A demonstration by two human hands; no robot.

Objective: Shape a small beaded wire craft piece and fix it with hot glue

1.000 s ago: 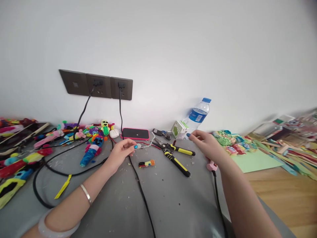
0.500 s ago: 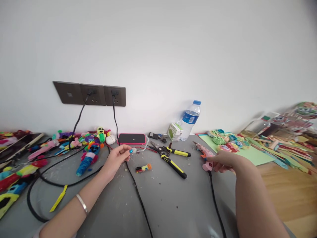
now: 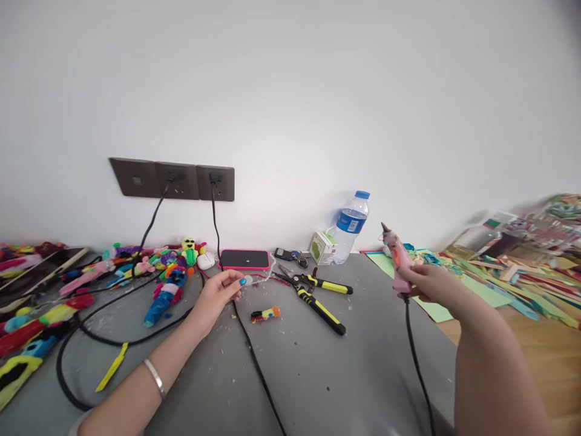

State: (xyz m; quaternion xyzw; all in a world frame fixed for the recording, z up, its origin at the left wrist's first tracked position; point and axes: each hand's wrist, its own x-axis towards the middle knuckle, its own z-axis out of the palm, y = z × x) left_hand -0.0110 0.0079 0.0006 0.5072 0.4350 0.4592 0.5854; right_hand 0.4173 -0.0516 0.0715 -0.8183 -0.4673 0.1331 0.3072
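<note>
My right hand (image 3: pixel 422 281) grips a pink glue gun (image 3: pixel 401 266), raised off the table with its dark nozzle pointing up and its black cord hanging down. My left hand (image 3: pixel 223 292) is closed in a pinch just in front of the phone; whatever lies between thumb and finger is too small to make out. Beside those fingertips is a clear, stringy bit (image 3: pixel 254 279). To the right of it rest yellow-and-black pliers (image 3: pixel 318 297) with their handles spread. A small figure of coloured fuzzy pieces (image 3: pixel 265 313) lies in front of the left fingertips.
A pink-edged phone (image 3: pixel 245 260), keys (image 3: pixel 299 259), a small green-white box (image 3: pixel 322 248) and a water bottle (image 3: pixel 351 227) line the wall. Fuzzy pipe-cleaner figures (image 3: pixel 166 293) and looping black cable crowd the left. Paper strips (image 3: pixel 521 272) and green sheets (image 3: pixel 490 293) cover the right.
My right hand has lifted the glue gun off the table, up and to the right, turning its nozzle upward. My left hand keeps its pinch in nearly the same place. The view has shifted slightly.
</note>
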